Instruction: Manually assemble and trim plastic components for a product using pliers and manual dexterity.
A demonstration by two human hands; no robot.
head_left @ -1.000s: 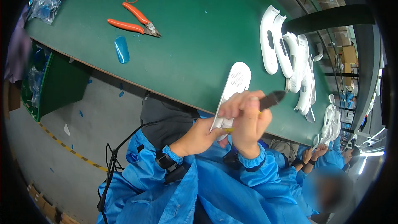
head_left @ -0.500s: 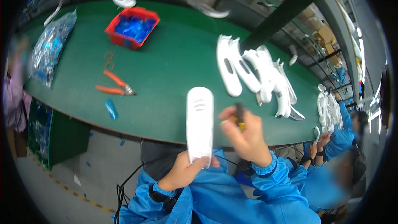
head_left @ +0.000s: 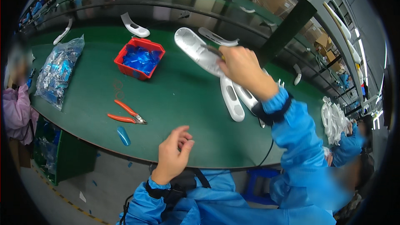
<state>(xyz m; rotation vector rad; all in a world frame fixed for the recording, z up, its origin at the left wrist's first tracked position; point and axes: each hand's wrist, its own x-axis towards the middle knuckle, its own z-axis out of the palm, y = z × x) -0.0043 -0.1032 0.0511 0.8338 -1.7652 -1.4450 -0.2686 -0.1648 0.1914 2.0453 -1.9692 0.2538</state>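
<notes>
Left grip (head_left: 173,156) is empty, its fingers loosely curled with a narrow gap to the thumb, over the near edge of the green surface (head_left: 187,100). Right grip (head_left: 243,66) is closed around a dark-tipped tool (head_left: 213,50) and meets the lower end of a long white perforated piece (head_left: 193,50); whether it bears that piece's whole weight is hidden behind the hand.

From the left, a clear plastic bag (head_left: 60,73) with shiny blue contents lies on the surface. Further right, a rounded blue piece (head_left: 123,136) sits near the front edge, just beside orange-handled cutters (head_left: 130,111). Their handles are spread and their tips point right, so a hand sweeping back carelessly could be nicked. Beyond stands a red bin (head_left: 129,71) of blue film scraps (head_left: 141,59).

The perforated piece comes next, slanting toward the right grip. With the tool's tip over its white face, a roll of the wrist could scratch it; it might also slip, since the fingers seem shared with the tool and no second hand supports it. Rightmost, white slotted pieces (head_left: 236,110) lie partly hidden under the forearm, where a trailing sleeve could shift them.
</notes>
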